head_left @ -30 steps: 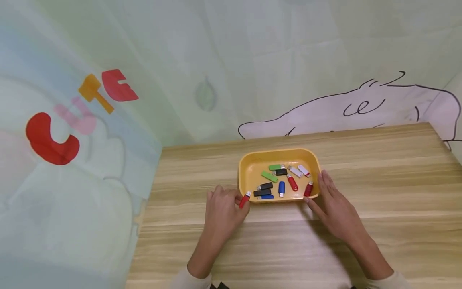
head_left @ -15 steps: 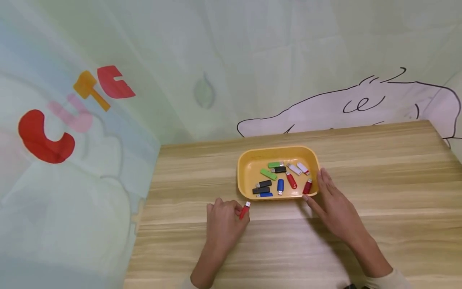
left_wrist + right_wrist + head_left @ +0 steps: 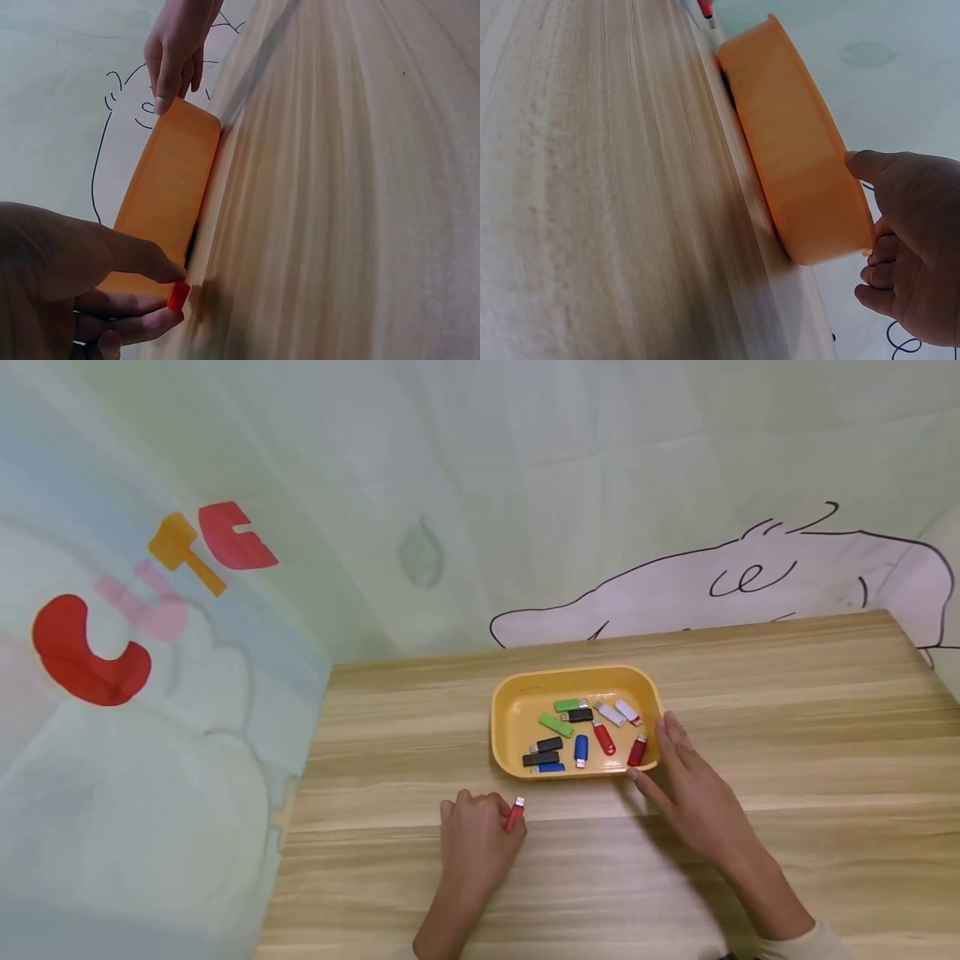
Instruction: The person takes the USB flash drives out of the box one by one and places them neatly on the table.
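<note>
Between thumb and fingers, my left hand (image 3: 476, 839) pinches a red USB stick (image 3: 514, 817), its metal plug pointing away from me. Only the stick's red end (image 3: 178, 295) shows in the left wrist view. Hand and stick are just in front of a yellow plastic tray (image 3: 517, 714), apart from it. My right hand (image 3: 701, 793) holds the tray's front right corner, thumb on the front rim and fingers along the right side. Inside the tray lie several USB sticks, among them a blue one (image 3: 581, 750), a green one (image 3: 556, 725) and a red one (image 3: 603, 738).
The tray stands on a wood-grain table (image 3: 405, 718), towards its back edge. A printed cloth (image 3: 585, 527) with line drawings hangs behind the table, and more of it hangs at the left with coloured letters.
My left hand has drawn the red USB stick back from the tray's front left rim, towards me and slightly right. The right hand has stayed at the tray's corner.
</note>
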The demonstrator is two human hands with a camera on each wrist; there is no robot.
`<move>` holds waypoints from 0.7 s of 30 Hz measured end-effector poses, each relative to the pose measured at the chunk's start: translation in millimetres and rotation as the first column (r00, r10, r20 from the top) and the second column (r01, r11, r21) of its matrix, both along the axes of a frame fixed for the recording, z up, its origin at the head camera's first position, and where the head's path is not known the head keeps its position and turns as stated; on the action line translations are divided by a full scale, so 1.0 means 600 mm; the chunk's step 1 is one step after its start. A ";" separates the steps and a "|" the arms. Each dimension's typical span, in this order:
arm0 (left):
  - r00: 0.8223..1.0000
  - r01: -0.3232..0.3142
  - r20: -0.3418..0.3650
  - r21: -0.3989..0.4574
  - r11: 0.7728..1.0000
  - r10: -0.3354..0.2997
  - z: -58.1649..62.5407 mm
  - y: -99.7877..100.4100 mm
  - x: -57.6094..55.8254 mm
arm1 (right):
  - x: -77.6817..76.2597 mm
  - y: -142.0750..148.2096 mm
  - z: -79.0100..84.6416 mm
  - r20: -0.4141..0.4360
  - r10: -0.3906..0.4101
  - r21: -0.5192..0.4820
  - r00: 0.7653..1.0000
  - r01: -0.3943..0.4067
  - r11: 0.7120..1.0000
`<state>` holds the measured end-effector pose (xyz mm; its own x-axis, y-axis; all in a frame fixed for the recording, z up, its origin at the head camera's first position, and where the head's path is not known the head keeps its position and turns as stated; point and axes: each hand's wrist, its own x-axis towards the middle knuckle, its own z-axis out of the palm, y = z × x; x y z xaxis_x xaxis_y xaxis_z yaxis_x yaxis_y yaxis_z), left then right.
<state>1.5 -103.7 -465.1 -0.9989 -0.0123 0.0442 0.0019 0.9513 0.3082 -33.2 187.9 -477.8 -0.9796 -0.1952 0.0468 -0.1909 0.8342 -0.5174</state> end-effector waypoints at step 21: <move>0.994 -0.045 0.092 -0.062 0.997 0.051 -0.009 0.018 0.003 | -0.001 0.001 -0.001 0.030 -0.006 -0.014 1.000 0.007 1.000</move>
